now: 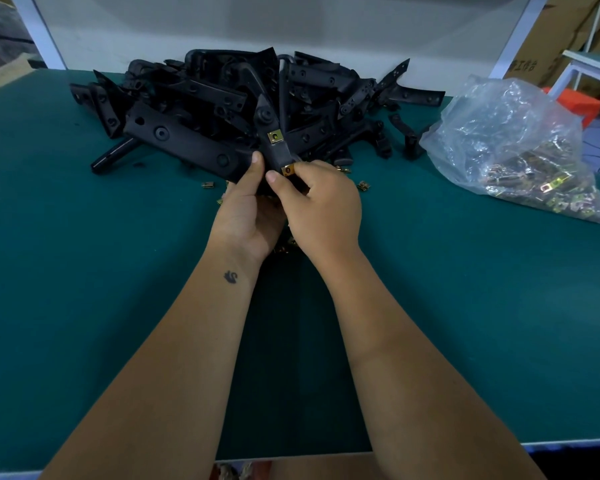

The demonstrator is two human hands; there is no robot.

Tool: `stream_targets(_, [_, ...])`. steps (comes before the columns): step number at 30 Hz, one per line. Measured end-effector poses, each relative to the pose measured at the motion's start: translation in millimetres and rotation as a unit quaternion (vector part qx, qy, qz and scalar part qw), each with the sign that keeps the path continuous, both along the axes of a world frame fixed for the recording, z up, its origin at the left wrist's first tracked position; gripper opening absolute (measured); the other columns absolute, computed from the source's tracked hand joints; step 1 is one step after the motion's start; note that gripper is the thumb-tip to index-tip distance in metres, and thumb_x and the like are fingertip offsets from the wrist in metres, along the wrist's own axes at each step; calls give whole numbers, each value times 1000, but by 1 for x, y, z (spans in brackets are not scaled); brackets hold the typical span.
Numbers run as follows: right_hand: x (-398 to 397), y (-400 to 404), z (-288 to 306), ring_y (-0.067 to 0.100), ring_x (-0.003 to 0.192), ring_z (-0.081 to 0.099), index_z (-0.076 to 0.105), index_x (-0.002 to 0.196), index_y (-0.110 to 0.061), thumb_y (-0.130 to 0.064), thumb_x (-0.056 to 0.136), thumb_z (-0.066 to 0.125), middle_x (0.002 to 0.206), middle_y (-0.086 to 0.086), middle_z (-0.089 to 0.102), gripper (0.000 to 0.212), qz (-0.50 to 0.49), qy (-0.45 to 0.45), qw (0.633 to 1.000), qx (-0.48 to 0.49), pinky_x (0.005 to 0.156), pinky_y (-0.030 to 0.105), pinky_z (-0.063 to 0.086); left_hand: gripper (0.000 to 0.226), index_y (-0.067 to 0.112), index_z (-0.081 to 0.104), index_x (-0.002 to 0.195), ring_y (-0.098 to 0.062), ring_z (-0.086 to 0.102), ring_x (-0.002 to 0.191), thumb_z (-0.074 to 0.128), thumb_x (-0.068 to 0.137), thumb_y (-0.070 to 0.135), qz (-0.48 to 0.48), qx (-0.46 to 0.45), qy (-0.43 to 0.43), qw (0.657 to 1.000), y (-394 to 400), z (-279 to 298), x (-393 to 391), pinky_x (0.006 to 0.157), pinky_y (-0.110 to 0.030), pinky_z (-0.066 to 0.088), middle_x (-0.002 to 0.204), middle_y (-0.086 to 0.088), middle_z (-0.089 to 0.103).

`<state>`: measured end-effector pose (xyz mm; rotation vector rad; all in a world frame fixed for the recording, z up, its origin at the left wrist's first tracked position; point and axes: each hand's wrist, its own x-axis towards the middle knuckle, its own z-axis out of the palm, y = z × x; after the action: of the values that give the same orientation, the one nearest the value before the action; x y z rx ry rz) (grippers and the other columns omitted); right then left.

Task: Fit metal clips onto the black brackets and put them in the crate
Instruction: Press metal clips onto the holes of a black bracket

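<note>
My left hand (248,216) grips the lower end of a black bracket (274,150), held upright above the green table. One brass-coloured metal clip (274,137) sits on the bracket's middle. My right hand (321,206) pinches a second metal clip (287,170) against the bracket's lower edge, thumb and fingers curled round it. Behind them lies a big heap of black brackets (222,102). No crate is in view.
A clear plastic bag (520,147) of metal clips lies at the right of the green table (84,271). Several loose clips (207,184) are scattered near and under my hands. A white wall panel backs the table; cardboard boxes stand far right.
</note>
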<state>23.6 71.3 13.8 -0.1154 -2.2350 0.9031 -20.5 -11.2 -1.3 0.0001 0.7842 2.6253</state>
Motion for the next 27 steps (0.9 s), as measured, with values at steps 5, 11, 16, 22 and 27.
stream_targets(5, [0, 4, -2, 11, 61, 41, 45, 62, -19, -37, 92, 64, 62, -9, 41, 40, -6, -31, 999, 20, 51, 28, 22, 41, 2, 59, 130, -27, 69, 106, 58, 98, 28, 5, -16, -3, 1000, 0, 1, 0, 78, -36, 59, 118, -16, 70])
stream_targets(11, [0, -1, -3, 17, 82, 57, 67, 91, -13, -41, 88, 67, 88, -3, 62, 28, -31, 2, 999, 28, 63, 33, 43, 47, 6, 52, 138, -28, 68, 109, 61, 96, 27, 18, -13, -20, 1000, 1, 3, -1, 78, -37, 59, 123, -15, 67])
stream_targets(16, [2, -2, -3, 18, 79, 55, 63, 83, -9, -34, 86, 71, 83, -1, 61, 26, -41, 52, 997, 37, 59, 32, 41, 35, 4, 62, 124, -24, 71, 103, 59, 98, 28, 11, -18, -14, 1000, 2, 3, 0, 79, -36, 60, 113, -13, 72])
stream_targets(22, [6, -4, -2, 16, 72, 56, 64, 78, -10, -30, 82, 76, 79, -3, 63, 23, -51, 88, 995, 3, 55, 30, 40, 31, 4, 67, 116, -24, 69, 106, 56, 100, 28, -12, -13, 2, 1000, -1, 8, 5, 91, -37, 57, 113, -12, 72])
stream_targets(27, [11, -1, 3, 10, 84, 59, 66, 90, -16, -32, 84, 73, 90, -7, 64, 19, -39, 44, 993, -102, 70, 31, 51, 15, 11, 64, 111, -18, 72, 90, 61, 97, 17, 118, -177, 63, 975, 3, 14, 14, 78, -34, 58, 100, -4, 74])
